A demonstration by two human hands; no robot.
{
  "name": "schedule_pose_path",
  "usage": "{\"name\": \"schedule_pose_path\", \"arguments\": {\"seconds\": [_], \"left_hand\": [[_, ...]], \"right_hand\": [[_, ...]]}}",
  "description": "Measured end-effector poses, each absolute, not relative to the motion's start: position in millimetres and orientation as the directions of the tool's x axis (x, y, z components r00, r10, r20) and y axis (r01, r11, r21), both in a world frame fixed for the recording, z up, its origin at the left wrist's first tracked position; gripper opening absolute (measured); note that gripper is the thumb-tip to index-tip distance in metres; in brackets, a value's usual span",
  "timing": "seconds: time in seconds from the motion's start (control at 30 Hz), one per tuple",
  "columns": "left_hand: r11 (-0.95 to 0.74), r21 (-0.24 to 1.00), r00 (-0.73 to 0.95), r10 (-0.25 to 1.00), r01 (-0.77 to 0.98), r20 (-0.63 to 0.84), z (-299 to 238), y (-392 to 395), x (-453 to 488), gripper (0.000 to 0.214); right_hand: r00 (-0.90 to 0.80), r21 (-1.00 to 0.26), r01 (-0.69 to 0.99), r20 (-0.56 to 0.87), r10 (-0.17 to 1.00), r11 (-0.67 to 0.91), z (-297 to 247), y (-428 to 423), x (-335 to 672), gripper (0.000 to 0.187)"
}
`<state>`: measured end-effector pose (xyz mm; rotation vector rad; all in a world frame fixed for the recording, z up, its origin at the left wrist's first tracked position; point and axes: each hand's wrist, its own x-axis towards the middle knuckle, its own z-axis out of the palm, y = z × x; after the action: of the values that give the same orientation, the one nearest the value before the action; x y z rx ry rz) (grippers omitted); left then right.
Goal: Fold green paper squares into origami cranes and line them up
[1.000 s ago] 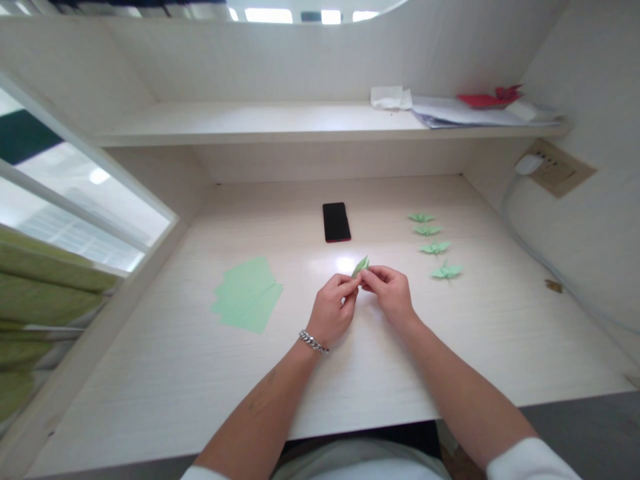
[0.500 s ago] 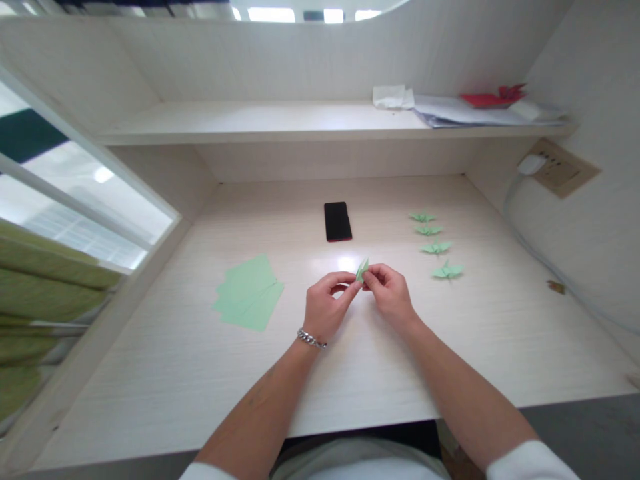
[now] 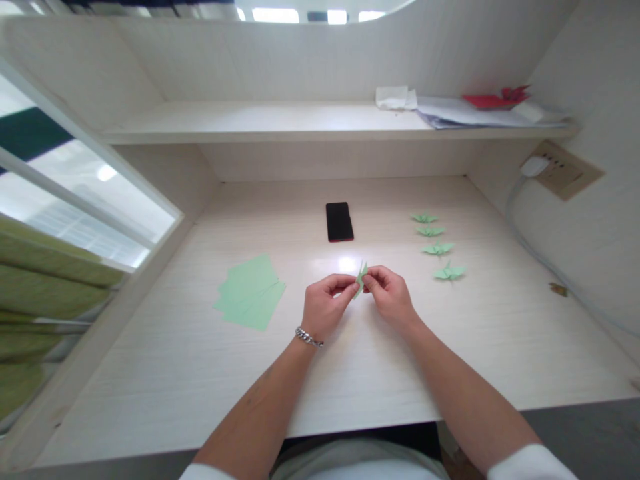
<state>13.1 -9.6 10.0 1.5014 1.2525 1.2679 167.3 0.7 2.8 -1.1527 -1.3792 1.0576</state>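
Fingers [image 3: 349, 292] of the left hand [image 3: 324, 305] and right hand [image 3: 393, 298] clamp the paper [image 3: 363, 270]; green sheets [image 3: 253, 291] lie left, four cranes [image 3: 449, 273] right, a phone [image 3: 340, 222] beyond.

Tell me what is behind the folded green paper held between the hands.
Beyond the folded green paper lie the pale desk and, farther back and slightly left, the black phone. Whatever the paper, left hand and right hand directly cover cannot be seen.
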Motion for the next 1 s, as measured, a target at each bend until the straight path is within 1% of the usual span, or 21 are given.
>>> {"name": "schedule_pose_path", "arguments": {"seconds": [0.17, 0.27, 0.37, 0.43, 0.53, 0.63, 0.73, 0.87, 1.0], "left_hand": [[-0.179, 0.965, 0.060, 0.984, 0.192, 0.171, 11.1, -6.4, 9.0, 0.019], [-0.174, 0.981, 0.077, 0.983, 0.083, 0.168, 11.5, -4.4, 7.1, 0.018], [-0.122, 0.992, 0.114, 0.986, -0.022, 0.124, 11.7, -2.9, 6.5, 0.018], [-0.089, 0.995, 0.120, 0.988, -0.034, 0.092, 12.1, -2.7, 7.0, 0.018], [-0.066, 0.997, 0.083, 0.994, -0.043, 0.070, 12.8, -3.3, 8.8, 0.020], [-0.043, 0.994, 0.059, 0.997, -0.101, 0.050, 12.6, -3.6, 9.7, 0.023], [-0.010, 0.988, 0.075, 0.997, -0.153, 0.022, 11.9, -2.7, 8.4, 0.024], [0.043, 0.990, 0.123, 0.992, -0.131, -0.027, 12.1, -0.5, 4.8, 0.022], [0.063, 0.989, 0.161, 0.986, -0.131, -0.041, 14.6, 0.2, 2.9, 0.020]], "right_hand": [[-0.068, -0.981, 0.094, 0.162, 0.984, 0.168, 4.2, 0.6, 168.5, 0.016], [-0.101, -0.984, 0.064, 0.160, 0.982, 0.167, 5.1, 0.2, 169.2, 0.014], [-0.131, -0.987, 0.038, 0.150, 0.980, 0.156, 5.6, 0.3, 170.1, 0.014], [-0.129, -0.988, 0.028, 0.149, 0.980, 0.153, 5.9, 0.7, 170.4, 0.014], [-0.115, -0.988, 0.017, 0.151, 0.982, 0.154, 6.2, 1.0, 170.3, 0.014], [-0.122, -0.989, 0.008, 0.147, 0.982, 0.149, 6.5, 0.9, 169.6, 0.015], [-0.129, -0.989, 0.011, 0.144, 0.981, 0.147, 5.9, 0.6, 169.4, 0.015], [-0.160, -0.990, 0.022, 0.136, 0.978, 0.141, 3.9, 0.3, 170.0, 0.014], [-0.206, -0.993, -0.016, 0.117, 0.971, 0.116, 2.9, 0.4, 170.4, 0.014]]}}
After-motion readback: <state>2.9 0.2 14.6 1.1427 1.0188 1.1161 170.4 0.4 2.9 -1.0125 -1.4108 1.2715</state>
